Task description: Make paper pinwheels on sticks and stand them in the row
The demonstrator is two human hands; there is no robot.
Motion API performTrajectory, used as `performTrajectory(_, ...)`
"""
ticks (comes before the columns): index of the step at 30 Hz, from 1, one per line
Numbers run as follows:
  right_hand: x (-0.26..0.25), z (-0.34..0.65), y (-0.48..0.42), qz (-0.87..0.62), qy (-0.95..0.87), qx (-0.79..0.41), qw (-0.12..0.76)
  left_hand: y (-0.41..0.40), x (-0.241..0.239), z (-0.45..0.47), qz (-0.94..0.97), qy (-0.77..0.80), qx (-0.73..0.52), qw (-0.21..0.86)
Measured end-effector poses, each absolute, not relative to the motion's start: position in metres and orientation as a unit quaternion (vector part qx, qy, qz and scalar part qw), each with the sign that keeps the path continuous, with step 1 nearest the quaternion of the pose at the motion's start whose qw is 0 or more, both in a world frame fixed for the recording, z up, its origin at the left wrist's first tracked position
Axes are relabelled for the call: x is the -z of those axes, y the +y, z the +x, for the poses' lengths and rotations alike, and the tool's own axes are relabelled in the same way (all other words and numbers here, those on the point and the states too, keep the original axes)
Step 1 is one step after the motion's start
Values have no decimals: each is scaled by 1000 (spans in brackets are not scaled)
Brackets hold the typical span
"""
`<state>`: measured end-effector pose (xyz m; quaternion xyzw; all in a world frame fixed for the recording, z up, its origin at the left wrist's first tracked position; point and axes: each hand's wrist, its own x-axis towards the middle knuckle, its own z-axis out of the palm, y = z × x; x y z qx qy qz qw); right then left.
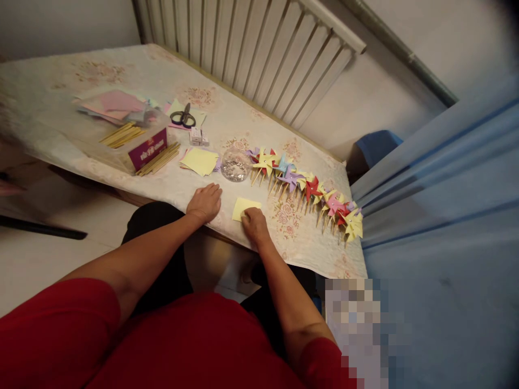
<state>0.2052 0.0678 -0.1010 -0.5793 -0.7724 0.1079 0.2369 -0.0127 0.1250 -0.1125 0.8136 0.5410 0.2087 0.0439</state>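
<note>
My left hand [205,202] lies palm down on the table near its front edge, fingers stretched out, holding nothing. To its right, my right hand [255,225] has its fingers curled at the lower right part of a yellow paper square [240,207], which lies flat on the cloth. The fingertips are partly hidden. Just beyond my hands are a stack of paper squares [199,161], yellow on top, and a round clear dish [235,166] of small shiny pieces. Finished paper pinwheels [312,188] on sticks lie in a row to the right.
A clear box [121,147] with wooden sticks stands at the left, more sticks [160,159] beside it. Behind are coloured paper sheets [117,106], black-handled scissors [184,117] and small white boxes [198,136]. A radiator [251,54] backs the table; a blue curtain [438,216] hangs right.
</note>
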Motion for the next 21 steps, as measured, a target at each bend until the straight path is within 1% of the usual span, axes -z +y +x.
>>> performTrajectory(5,106,197,62,-579,-775,-57,244,125,113,-13,810,542,-218,47)
performTrajectory(11,111,193,64,-614,-735,-35,286,124,112,-13,811,540,-223,42)
performTrajectory(15,110,197,73,-668,-657,-63,344,124,111,-13,811,537,-227,39)
performTrajectory(21,99,211,82,-741,-531,-165,376,124,112,-13,812,539,-219,29)
